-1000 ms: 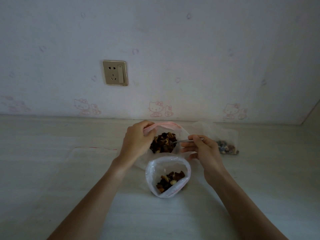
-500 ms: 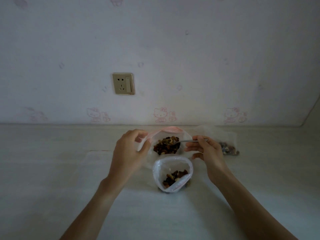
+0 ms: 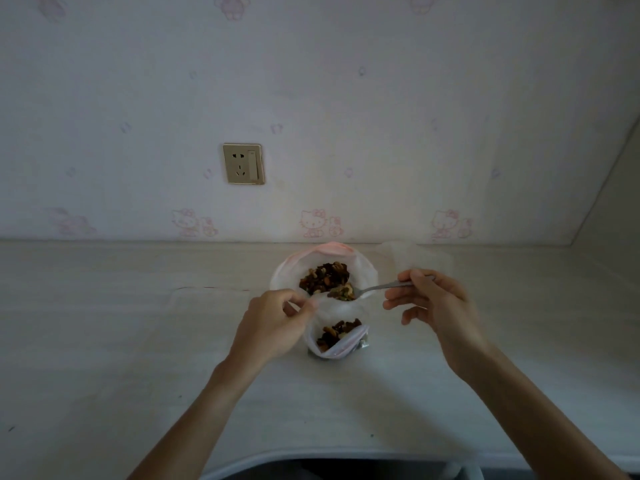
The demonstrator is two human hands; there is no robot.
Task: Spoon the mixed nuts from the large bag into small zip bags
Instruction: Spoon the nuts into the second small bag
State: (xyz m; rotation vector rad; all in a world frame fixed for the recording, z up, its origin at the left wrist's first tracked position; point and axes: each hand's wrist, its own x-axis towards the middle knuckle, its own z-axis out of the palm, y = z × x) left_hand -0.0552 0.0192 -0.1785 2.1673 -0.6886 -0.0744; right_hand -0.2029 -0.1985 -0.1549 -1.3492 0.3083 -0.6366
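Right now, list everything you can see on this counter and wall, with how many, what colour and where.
large bag: one, clear with pink rim, back centre of counter, open, holding nuts
small zip bag: one, clear with pink rim, in front of the large bag, partly filled
spoon: one, metal, loaded, over the gap between the bags
flat clear bags: number unclear, right rear
counter: one, pale
wall socket: one, gold, on the wall
left hand: pinches the small zip bag's rim
right hand: holds the spoon handle
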